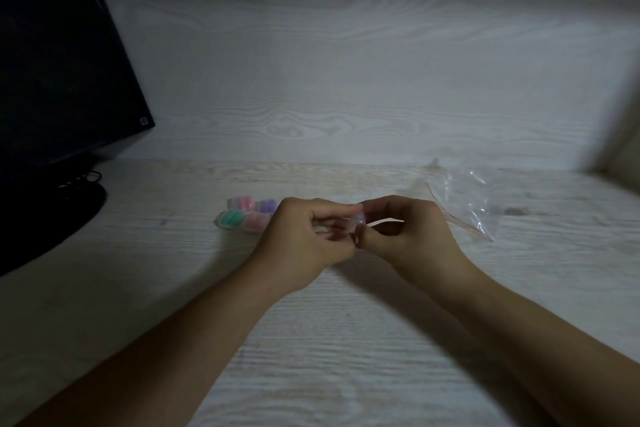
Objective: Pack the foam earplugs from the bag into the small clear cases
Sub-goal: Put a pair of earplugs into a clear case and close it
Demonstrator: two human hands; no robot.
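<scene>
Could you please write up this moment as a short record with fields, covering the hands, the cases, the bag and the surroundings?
left hand: grips a small clear case together with the other hand
right hand: pinches the same case from its side
case contents: too small to tell
filled cases: cluster on the desk beside the left hand, holding green, pink and purple earplugs
bag: clear, lying flat on the desk, beyond the right hand
desk: pale wood grain
monitor: dark, at far left
</scene>
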